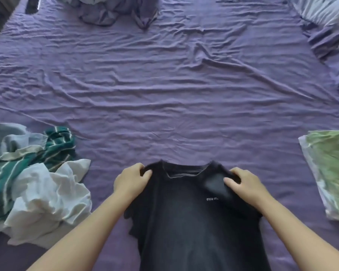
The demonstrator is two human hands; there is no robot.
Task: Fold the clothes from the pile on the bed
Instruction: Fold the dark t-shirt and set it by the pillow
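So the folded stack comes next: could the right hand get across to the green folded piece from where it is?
Probably yes: bare purple sheet lies between the right hand and the green folded piece, but that hand now grips the dark T-shirt.

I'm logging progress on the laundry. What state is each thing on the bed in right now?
Dark T-shirt: spread front-up, unfolded, held at both shoulders.
Left hand: grip pinching the left shoulder.
Right hand: grip pinching the right shoulder.
Pile of clothes: crumpled, unfolded, at the left.
Green garment: folded flat, at the right.
Purple sheet: wrinkled.
Purple bedding: bunched at the far edge.
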